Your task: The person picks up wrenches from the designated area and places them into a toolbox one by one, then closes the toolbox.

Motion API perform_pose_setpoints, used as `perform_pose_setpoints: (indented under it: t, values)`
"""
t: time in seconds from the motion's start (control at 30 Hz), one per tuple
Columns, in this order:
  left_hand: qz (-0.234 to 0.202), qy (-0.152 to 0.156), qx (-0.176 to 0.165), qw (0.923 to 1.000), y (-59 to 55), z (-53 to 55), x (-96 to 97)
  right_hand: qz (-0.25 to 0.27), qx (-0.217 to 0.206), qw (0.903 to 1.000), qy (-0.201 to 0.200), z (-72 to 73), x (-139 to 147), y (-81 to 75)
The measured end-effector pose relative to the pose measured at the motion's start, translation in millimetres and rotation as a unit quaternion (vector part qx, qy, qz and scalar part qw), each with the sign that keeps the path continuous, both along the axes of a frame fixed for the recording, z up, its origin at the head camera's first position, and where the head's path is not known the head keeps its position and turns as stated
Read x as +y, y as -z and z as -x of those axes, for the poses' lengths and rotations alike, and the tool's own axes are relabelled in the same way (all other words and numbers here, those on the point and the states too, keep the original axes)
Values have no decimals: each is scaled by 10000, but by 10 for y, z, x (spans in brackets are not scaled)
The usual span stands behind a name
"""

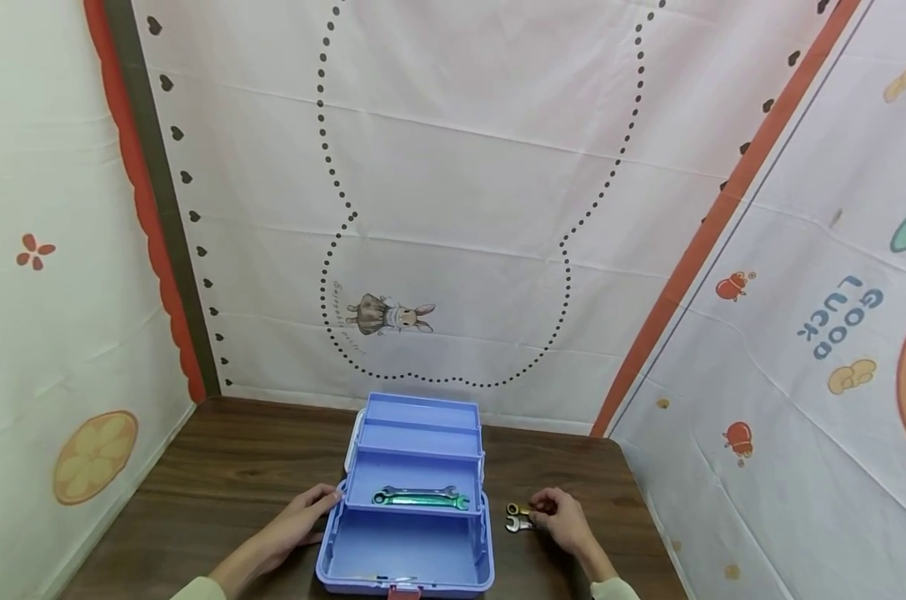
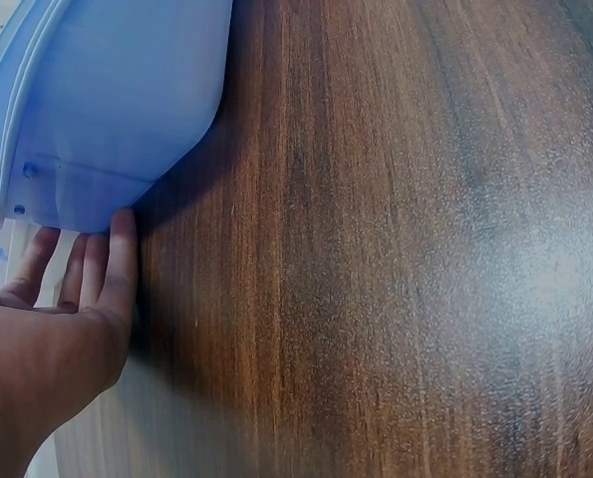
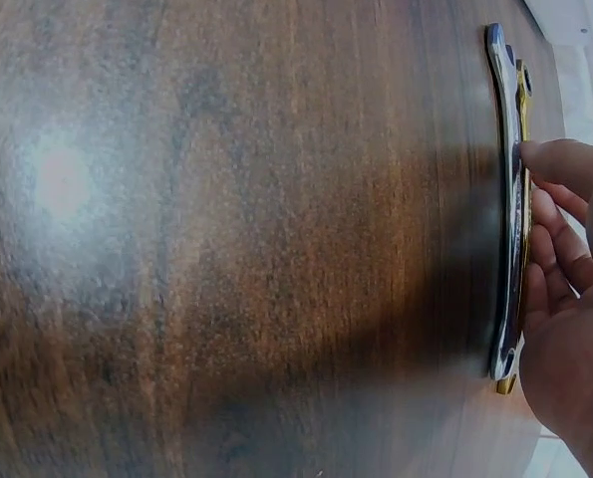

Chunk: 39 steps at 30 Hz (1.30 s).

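Note:
My left hand [image 1: 295, 525] holds the back left corner of a blue toolbox [image 1: 331, 567], thumb at the rim and fingertips against the outer wall. The toolbox stands with its lid up and its trays raised. Inside the lower tray lie a silver wrench [image 1: 422, 492] and a green wrench [image 1: 422, 501]. To the right of the box, my right hand [image 1: 561, 518] pinches a gold wrench [image 3: 522, 249], with thumb and fingers at its shaft. Close beside that one, a second silver wrench [image 3: 508, 179] lies on the table, parallel to it.
The dark wooden table [image 1: 250, 467] ends at white printed curtains [image 1: 453, 200] behind and on both sides. A red latch [image 1: 403, 592] sits at the toolbox's front edge. Some small thin items [image 1: 385, 577] lie at the front of its bottom compartment.

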<state>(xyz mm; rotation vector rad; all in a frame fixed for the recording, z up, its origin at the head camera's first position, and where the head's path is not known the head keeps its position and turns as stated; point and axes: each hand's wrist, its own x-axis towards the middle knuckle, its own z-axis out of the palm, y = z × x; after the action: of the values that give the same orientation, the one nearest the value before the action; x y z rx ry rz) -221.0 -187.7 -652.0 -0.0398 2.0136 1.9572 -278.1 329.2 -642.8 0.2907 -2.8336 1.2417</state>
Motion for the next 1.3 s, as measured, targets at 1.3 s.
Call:
perform_pose_setpoints:
  t: [1.3]
  values:
    - [52, -52, 19, 10000, -1, -13, 20, -243, -168, 9994, -201, 31, -33, -33]
